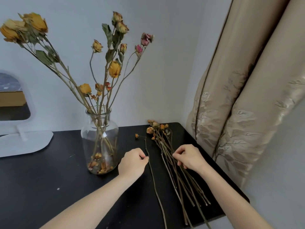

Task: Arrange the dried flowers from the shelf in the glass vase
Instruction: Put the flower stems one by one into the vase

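Glass vase holding dried roses, left hand pinching one thin stem, right hand grasping loose bundle

I am in a home, in the corner of a room that looks like a bedroom or a sitting room. A pale painted wall runs across the back, and at the right of the frame it meets a heavy beige curtain, embroidered with leaves and hanging in thick folds. At the left edge a white vanity mirror stands on its flat base on the black tabletop, and near the middle are a glass vase of dried roses and loose dried flowers lying to its right.
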Motion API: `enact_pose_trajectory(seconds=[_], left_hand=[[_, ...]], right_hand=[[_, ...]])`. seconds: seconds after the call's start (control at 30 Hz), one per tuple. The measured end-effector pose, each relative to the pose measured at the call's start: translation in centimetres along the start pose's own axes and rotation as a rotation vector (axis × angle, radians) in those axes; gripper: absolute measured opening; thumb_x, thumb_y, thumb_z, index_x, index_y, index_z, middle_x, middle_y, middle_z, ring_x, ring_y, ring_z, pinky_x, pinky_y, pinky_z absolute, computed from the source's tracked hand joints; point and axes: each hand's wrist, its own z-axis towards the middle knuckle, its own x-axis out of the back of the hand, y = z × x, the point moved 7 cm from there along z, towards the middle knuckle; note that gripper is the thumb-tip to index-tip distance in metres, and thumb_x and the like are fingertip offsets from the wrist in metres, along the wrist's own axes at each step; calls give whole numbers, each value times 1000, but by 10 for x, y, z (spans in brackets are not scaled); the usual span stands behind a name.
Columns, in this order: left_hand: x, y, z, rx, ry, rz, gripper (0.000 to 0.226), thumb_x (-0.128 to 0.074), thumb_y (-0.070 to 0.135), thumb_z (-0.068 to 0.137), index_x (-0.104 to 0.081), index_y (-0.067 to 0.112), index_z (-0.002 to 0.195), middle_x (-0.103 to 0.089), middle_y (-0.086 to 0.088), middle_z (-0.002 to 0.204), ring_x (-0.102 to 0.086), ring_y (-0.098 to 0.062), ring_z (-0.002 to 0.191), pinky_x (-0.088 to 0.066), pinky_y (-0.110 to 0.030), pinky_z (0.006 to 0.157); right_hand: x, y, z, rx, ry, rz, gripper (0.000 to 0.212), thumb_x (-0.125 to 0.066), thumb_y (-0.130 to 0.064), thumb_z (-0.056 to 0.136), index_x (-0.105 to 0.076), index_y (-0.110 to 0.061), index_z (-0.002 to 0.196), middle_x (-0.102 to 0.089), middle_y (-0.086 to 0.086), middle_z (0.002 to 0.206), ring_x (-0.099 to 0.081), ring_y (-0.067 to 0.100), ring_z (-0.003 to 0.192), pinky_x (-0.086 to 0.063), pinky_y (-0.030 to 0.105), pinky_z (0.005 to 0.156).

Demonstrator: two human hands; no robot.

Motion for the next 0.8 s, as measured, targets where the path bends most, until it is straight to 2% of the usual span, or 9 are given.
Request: enact_pose_trajectory(seconds=[0.13, 0.27, 0.4, 0.57, 0.67, 0.8], left_hand=[[-15, 3, 17, 89, 6, 124, 22, -57, 43, 87, -56, 25, 74, -59, 7, 78, -58, -16, 76, -45, -29, 65], [-28, 2, 23, 161, -36, 227, 25, -59, 42, 86, -64, 18, 82, -66, 2, 83, -63, -21, 79, -45, -29, 64], [-31, -7, 27, 262, -71, 188, 18, -59, 32, 86, -66, 15, 87, -67, -1, 86, -64, -23, 81, -45, -29, 64], [-22, -10, 28, 269, -67, 141, 24, -59, 32, 86, -70, 12, 82, -68, -3, 82, -64, -22, 77, -48, -29, 65], [-16, -9, 28, 230, -39, 90, 27, -59, 31, 85, -67, 11, 68, -68, -4, 73, -65, -22, 72, -52, -32, 68], [-6, -9, 27, 184, 18, 24, 28, -59, 31, 84, -65, 16, 62, -66, 0, 69, -62, -18, 69, -48, -28, 64]], right_hand=[[-7, -1, 7, 18, -8, -66, 9, -63, -27, 87, -62, -24, 80, -64, -6, 57, -62, 5, 59, -50, 23, 65], [-15, -10, 15, 33, -19, -131, 9, -63, -29, 88, -59, -24, 82, -64, -5, 65, -63, 9, 64, -54, 28, 71], [-22, -17, 22, 28, -46, -226, 13, -62, -29, 89, -64, -19, 96, -69, 2, 89, -66, 17, 84, -55, 31, 75], [-27, -18, 28, -7, -74, -310, 15, -62, -28, 88, -67, -17, 96, -68, 2, 94, -65, 18, 85, -50, 29, 68], [-29, -18, 30, -21, -95, -340, 16, -64, -29, 87, -69, -14, 92, -69, 3, 90, -66, 19, 83, -53, 31, 70], [-33, -20, 31, -33, -123, -371, 18, -64, -26, 86, -67, -11, 96, -69, 5, 88, -67, 20, 82, -55, 33, 74]])
